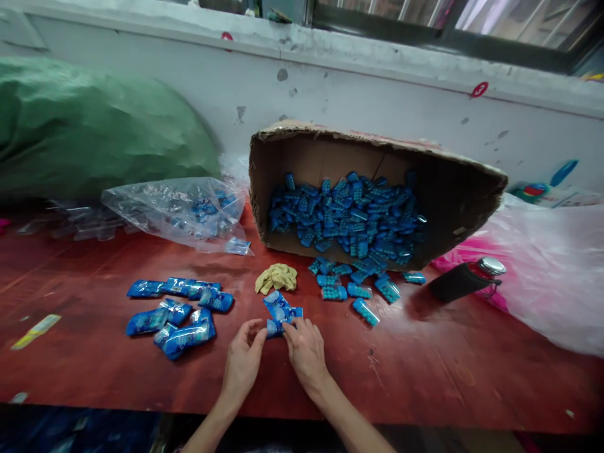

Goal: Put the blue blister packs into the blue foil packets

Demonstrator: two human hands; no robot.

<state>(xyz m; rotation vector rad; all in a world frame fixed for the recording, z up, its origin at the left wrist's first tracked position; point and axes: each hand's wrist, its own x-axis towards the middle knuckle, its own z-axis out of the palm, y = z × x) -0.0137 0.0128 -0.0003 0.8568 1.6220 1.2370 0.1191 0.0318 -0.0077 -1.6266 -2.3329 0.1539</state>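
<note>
Small blue printed packets [277, 308] lie in front of me at the middle of the table. My left hand [244, 355] has its thumb and fingers curled at the left end of the nearest one. From the other side, my right hand [306, 352] presses its fingertips onto that same packet and partly covers it. Just beyond sits a crumpled yellowish cloth or glove [276, 278]. Several filled blue packets [189, 336] are gathered to the left. On the right, small clear containers with blue caps and blue beads [365, 311] have spilled from a cardboard box.
The tipped cardboard box [465, 201] holds many such containers. A clear plastic bag [174, 204] and a large green sack [104, 126] stand left. A dark bottle [460, 282] and pinkish plastic bag [552, 270] are right. A yellow-and-clear strip [36, 331] lies far left.
</note>
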